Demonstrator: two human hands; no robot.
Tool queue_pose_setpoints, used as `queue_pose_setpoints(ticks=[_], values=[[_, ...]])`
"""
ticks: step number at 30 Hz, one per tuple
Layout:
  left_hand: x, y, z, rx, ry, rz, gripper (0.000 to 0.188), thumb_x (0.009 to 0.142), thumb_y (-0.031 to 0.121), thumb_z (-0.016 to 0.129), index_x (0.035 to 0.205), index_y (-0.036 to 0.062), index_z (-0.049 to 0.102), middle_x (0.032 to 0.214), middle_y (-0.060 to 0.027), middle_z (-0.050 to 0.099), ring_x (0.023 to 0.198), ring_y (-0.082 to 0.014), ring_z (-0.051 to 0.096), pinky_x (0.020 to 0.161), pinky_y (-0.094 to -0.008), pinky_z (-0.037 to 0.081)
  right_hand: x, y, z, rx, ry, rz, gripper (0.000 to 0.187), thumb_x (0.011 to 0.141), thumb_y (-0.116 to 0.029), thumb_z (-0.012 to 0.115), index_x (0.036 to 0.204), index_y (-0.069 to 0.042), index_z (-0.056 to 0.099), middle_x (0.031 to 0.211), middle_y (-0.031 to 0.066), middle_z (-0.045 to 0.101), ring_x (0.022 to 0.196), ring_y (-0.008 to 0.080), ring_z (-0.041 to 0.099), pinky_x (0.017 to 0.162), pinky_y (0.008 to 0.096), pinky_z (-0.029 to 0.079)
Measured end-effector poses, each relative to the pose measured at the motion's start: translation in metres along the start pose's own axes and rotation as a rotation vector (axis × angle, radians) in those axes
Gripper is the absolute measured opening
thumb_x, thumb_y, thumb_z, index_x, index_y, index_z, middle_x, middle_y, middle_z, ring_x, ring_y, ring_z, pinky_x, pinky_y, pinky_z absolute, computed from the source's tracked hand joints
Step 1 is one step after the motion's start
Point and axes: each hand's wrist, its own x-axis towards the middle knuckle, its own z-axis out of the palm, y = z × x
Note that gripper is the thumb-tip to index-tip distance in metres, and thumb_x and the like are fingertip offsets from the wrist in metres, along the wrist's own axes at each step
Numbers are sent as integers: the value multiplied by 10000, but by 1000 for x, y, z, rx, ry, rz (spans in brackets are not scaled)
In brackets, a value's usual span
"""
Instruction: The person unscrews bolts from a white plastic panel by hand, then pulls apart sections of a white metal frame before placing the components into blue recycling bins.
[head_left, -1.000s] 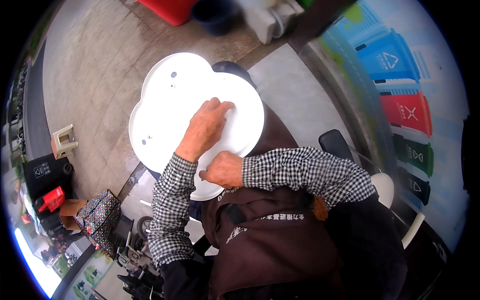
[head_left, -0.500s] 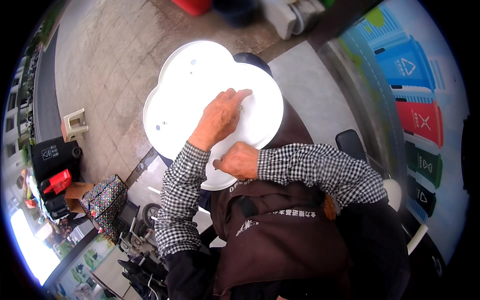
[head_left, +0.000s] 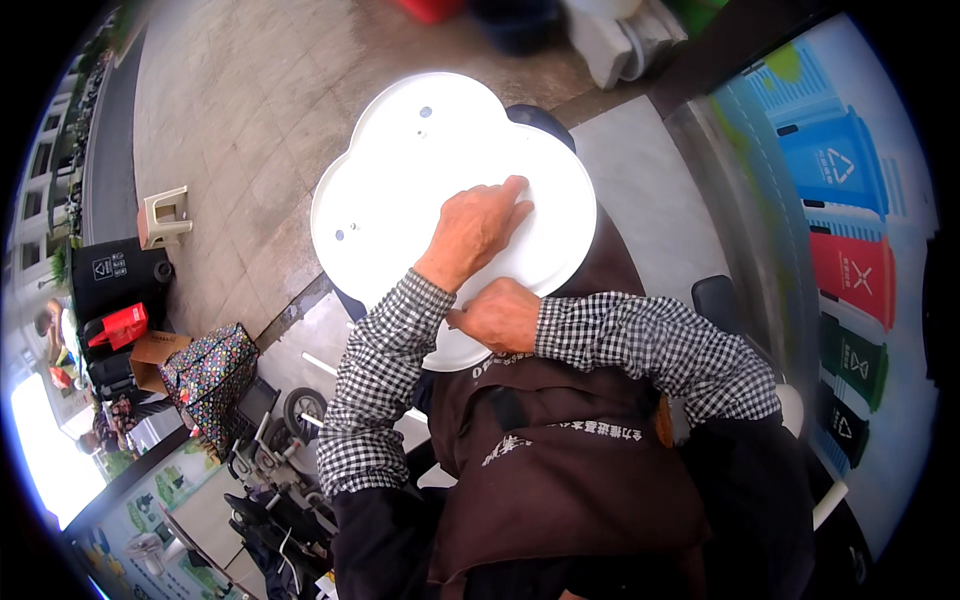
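A white clover-shaped plate [head_left: 385,185] with a raised rim and several small dark holes lies across my lap. Bright glare washes out much of its surface. My left hand [head_left: 472,232] rests over its middle, with two fingertips stretched out and apart against the surface. Just below and to the right, my right hand [head_left: 500,314] is closed over the near part of the plate. Its fingers curl under and the thumb points left; whatever they hold, if anything, is hidden. A brown apron [head_left: 570,490] covers my lap.
A small beige stool [head_left: 166,217] stands on the paving at left. Lower left are a black bin [head_left: 115,270], a patterned bag [head_left: 212,375] and a wheeled frame [head_left: 305,408]. A panel picturing coloured bins [head_left: 830,170] curves along the right. Blurred tubs [head_left: 515,22] stand at the top.
The view has shifted, so the plate and both hands sit slightly further right. My left hand's fingers have changed pose, with two fingertips now spread apart. The right hand stays closed.
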Motion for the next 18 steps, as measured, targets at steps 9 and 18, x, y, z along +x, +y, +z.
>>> queue_pose_setpoints(ticks=[9,18], values=[[2,-5,2,23,88,162,295,934,58,627,1221,107,584,802,-83,682,753,-272,674,716,-393,541,2,-2,-7,-22,-73,32,245,881,-130,613,1112,-61,660,660,73,633,610,264,669,529,404,519],[2,-4,4,99,1,159,337,913,45,625,1242,115,595,885,-97,660,817,-255,658,736,-394,533,4,-2,-2,-21,-62,30,213,914,-144,602,1094,-54,671,635,71,614,589,256,655,518,402,507]])
